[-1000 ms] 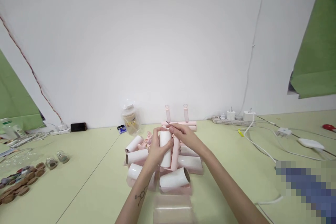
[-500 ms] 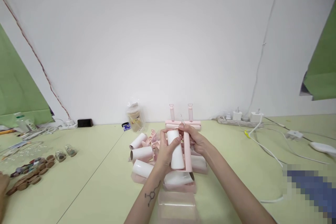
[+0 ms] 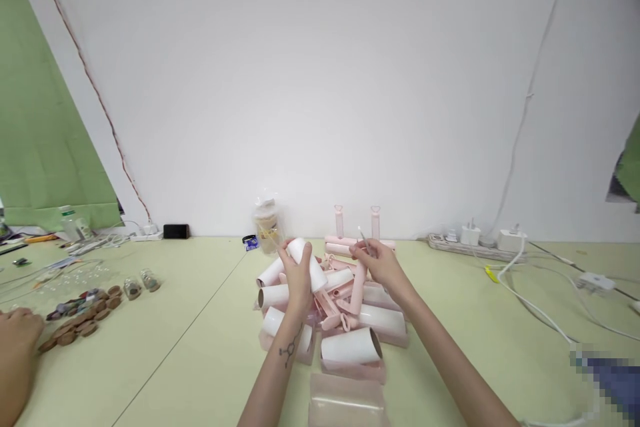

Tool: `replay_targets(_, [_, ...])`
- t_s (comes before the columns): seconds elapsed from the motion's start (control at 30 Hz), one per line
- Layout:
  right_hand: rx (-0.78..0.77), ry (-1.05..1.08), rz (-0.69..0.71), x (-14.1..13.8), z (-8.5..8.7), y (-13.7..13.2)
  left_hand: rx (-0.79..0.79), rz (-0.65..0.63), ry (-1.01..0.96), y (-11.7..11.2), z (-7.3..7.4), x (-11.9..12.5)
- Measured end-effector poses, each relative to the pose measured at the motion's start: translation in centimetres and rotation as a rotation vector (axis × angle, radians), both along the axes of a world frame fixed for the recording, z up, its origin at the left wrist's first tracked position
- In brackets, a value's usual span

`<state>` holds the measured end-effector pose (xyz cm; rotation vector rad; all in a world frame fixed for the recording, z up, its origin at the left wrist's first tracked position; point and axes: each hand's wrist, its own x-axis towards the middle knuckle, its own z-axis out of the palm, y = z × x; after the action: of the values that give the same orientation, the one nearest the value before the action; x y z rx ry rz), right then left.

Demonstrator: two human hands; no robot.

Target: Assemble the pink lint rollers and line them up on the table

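My left hand [image 3: 298,275] is closed round a white paper roll [image 3: 306,260], held tilted above a heap of white rolls and pink plastic parts [image 3: 345,320] on the pale green table [image 3: 190,347]. My right hand [image 3: 381,261] grips a pink roller handle [image 3: 357,290] that hangs down from it, with a thin metal pin [image 3: 362,236] sticking up from the fingers. The two hands are a short way apart.
Two pink handles [image 3: 356,223] stand upright behind the heap. A clear bag [image 3: 266,223] sits at the wall. A power strip with plugs [image 3: 475,240] and cables lies right. Small jars and brown discs [image 3: 85,313] lie left, near another person's hand [image 3: 17,340]. A clear box [image 3: 345,400] sits close to me.
The roll and the pink handle, held together before, are now apart: my left hand tilted the roll leftward, my right hand drew the handle right. The view turned left; another person's hand came in.
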<state>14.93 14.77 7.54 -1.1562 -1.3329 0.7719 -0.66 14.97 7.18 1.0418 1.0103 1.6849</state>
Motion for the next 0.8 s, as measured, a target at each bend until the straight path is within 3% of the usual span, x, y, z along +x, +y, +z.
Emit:
replay_targets(0.17, [0.082,-0.153,-0.053,-0.6,0.5,-0.8,0.041,-0.137,0.201,-1.5,-0.2,-0.4])
replay_targets(0.3, [0.042,-0.242,0.135,-1.4,2.3,-4.4,0.115,-0.241,0.435,-4.7,0.4,-1.8])
replay_targets(0.43, [-0.05,-0.343,0.276,-1.9,3.0,-8.4,0.204,-0.387,0.93,-8.6,1.4,-3.4])
replay_targets(0.53, [-0.118,-0.435,0.322,-2.2,2.0,-10.8,0.202,-0.405,1.17,-10.9,0.7,-4.1])
replay_targets(0.63, [-0.17,-0.449,0.329,-2.6,-0.1,-12.4,0.271,-0.389,1.317,-12.3,-1.0,-4.4])
replay_targets(0.8, [-0.226,-0.35,0.334,-2.8,-2.7,-13.2,0.197,-0.434,1.34,-13.1,-2.5,-5.2])
